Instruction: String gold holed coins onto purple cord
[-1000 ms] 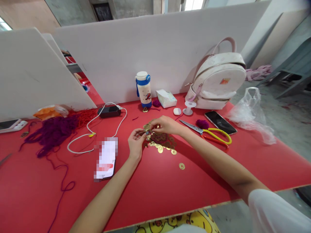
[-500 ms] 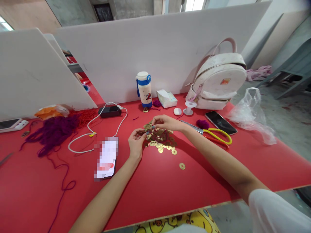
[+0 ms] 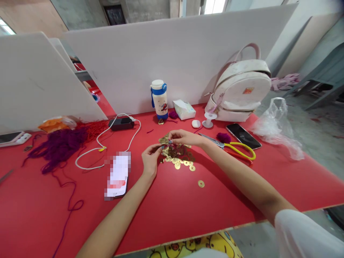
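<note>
A pile of brass-coloured coins with holes in the middle [image 3: 177, 165] lies on the red table [image 3: 172, 204], and one loose coin [image 3: 201, 184] sits nearer the front edge. Dark red yarn [image 3: 179, 150] loops over the pile. At the pile's left edge, my left hand [image 3: 151, 157] has thumb and forefinger pinched on the yarn. My right hand [image 3: 184, 137] reaches over the back of the pile, its fingertips also closed on the yarn, close to the left ones. Fingers partly hide what is between them.
To the left are a lit phone [image 3: 119, 175], a white cable [image 3: 98, 143] and a purple yarn heap [image 3: 63, 143]. Behind stand a bottle [image 3: 159, 98] and a tissue pack [image 3: 184, 109]. On the right are scissors [image 3: 242, 150], a dark phone [image 3: 243, 136] and a backpack [image 3: 242, 89].
My right hand has shifted down slightly, its fingertips still near those of my left hand. The left hand and the coins are nearly unchanged.
</note>
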Tool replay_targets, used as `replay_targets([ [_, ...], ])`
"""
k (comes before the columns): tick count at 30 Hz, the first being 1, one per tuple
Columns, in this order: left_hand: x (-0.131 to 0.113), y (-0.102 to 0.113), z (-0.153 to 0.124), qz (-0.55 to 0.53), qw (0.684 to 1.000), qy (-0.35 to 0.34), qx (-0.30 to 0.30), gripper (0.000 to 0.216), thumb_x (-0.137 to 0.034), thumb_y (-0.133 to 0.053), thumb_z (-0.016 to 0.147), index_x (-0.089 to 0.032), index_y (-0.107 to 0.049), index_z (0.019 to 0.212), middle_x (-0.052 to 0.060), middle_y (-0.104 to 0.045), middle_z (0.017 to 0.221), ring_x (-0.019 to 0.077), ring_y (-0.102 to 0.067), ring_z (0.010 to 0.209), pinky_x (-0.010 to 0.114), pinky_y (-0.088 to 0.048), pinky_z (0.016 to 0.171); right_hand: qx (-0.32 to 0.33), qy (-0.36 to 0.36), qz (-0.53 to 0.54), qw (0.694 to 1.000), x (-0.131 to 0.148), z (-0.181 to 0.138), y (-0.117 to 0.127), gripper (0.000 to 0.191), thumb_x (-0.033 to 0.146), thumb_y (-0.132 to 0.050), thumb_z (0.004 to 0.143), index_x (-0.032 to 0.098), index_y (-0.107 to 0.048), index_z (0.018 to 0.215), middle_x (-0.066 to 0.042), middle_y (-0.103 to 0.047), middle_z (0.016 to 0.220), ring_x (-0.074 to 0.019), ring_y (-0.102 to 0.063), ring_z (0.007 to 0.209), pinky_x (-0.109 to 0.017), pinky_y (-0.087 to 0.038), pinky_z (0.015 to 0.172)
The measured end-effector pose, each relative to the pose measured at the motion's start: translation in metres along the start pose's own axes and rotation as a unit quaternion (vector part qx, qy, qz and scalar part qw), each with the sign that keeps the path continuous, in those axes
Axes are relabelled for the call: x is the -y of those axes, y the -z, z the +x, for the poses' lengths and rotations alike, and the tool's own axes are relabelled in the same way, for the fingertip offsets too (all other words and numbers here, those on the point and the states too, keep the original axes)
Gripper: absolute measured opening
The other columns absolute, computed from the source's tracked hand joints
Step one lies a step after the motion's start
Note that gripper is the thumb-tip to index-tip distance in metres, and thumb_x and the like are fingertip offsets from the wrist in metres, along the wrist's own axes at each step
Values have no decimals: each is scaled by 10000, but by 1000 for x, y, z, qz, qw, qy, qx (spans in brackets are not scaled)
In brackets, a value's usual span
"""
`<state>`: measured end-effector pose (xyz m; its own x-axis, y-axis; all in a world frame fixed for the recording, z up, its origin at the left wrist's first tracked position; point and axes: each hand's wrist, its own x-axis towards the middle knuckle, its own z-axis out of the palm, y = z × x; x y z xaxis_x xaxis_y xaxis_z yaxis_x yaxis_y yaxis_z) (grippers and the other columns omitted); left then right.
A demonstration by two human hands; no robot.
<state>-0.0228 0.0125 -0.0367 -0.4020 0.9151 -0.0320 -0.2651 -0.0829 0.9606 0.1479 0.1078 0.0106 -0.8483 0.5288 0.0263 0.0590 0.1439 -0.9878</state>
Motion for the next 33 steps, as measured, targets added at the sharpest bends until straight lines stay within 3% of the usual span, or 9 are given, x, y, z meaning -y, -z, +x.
replay_targets([
  [5,-3,-2,-1,-5,1000,-6,8,238,-277,-833,574,-155,-739,754,47,-731,759,147,-651,602,230,-536,479,-16,-12,-6,1000,-15,4,-3,80,230,-568,841,182,-504,842,36,-576,684,-114,-585,628,-240,-474,607],
  [11,-6,-2,-2,-6,999,21,32,286,-311,-841,561,-136,-705,742,24,-696,648,125,-578,402,211,-433,310,-41,15,-65,997,-21,6,-6,51,195,-578,822,173,-531,823,16,-602,728,-126,-597,644,-239,-483,589],
  [17,-4,-2,-3,-8,998,36,42,309,-316,-846,560,-136,-670,740,13,-678,609,147,-591,385,217,-421,285,-63,-11,-56,996,-17,5,-1,33,182,-578,799,160,-580,822,23,-606,700,-110,-590,610,-220,-482,565],
  [21,-6,-3,-4,-8,999,31,41,296,-309,-836,581,-136,-670,754,1,-657,583,135,-573,377,216,-424,284,-63,-29,-61,996,-10,2,4,151,217,-623,777,141,-681,894,-15,-686,762,-122,-628,642,-236,-507,604],
  [33,-8,-3,-5,-3,999,22,40,275,-300,-820,610,-136,-678,780,-5,-630,562,144,-592,434,235,-485,319,-133,23,-125,983,-4,3,6,132,226,-645,745,129,-723,791,-50,-728,765,-158,-663,692,-256,-512,661],
])
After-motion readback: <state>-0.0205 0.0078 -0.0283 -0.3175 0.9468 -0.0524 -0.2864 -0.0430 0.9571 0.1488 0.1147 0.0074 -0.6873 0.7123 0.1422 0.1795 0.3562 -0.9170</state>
